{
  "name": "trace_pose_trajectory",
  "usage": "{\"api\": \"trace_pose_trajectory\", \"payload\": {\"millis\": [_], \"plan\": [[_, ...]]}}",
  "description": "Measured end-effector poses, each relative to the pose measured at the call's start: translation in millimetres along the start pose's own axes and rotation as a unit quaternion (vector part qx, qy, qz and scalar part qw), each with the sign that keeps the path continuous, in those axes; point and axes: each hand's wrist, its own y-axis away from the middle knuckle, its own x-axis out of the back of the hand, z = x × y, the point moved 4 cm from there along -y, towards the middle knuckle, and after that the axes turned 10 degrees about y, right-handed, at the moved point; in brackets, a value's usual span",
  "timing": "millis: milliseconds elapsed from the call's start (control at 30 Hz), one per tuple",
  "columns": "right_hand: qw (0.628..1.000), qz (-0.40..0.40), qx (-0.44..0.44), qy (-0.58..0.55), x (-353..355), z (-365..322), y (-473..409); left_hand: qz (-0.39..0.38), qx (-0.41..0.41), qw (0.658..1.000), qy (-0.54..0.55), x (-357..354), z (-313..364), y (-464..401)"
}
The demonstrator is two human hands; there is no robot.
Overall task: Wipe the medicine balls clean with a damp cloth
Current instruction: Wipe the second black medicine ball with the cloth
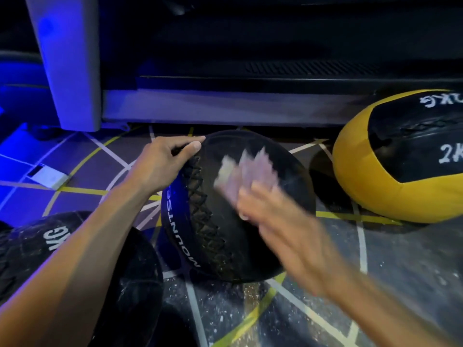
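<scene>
A black medicine ball (283, 236) with laced stitching and a blue lettered band sits on the floor in the middle of the view. My left hand (165, 164) grips its upper left edge, fingers curled over the rim. My right hand (278, 221) is blurred with motion on the ball's top face and holds a pale cloth (243, 174) against it. A yellow and black medicine ball (355, 171) marked 2K lies to the right. Another black ball (30, 251) with white KG lettering lies at the lower left, under my left forearm.
A grey machine base (225, 106) and an upright grey post (67, 61) stand just behind the balls. The dark speckled floor (400, 271) carries white and yellow lines. A small white object (47, 176) lies on the floor at the left.
</scene>
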Motion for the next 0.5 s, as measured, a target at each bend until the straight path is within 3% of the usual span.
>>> {"api": "trace_pose_trajectory", "payload": {"millis": [100, 167, 200, 300, 367, 433, 500], "plan": [[0.996, -0.092, 0.013, 0.013, -14.3, -3.8, 67.4, 0.029, 0.027, 0.999, -0.028, 8.5, -10.8, -4.0], [0.993, -0.075, -0.095, 0.002, -5.0, 13.1, 96.9, 0.052, 0.046, 0.994, -0.090, 17.3, -13.4, -5.5], [0.980, -0.035, -0.193, -0.022, 3.4, 24.6, 104.0, 0.071, 0.049, 0.989, -0.117, 20.8, -10.0, -4.8], [0.869, 0.110, -0.453, -0.166, 23.0, 64.0, 101.0, 0.086, 0.006, 0.992, -0.092, 10.7, 19.9, 3.7], [0.815, 0.195, -0.488, -0.245, 35.2, 78.4, 71.8, 0.035, -0.016, 0.995, -0.089, -8.4, 38.7, 15.6], [0.843, 0.221, -0.423, -0.250, 45.8, 77.2, 22.3, 0.023, -0.013, 0.996, -0.087, -20.3, 43.1, 27.2], [0.909, 0.188, -0.315, -0.196, 40.4, 60.2, -26.8, 0.031, -0.012, 0.996, -0.077, -23.6, 41.6, 30.0]]}}
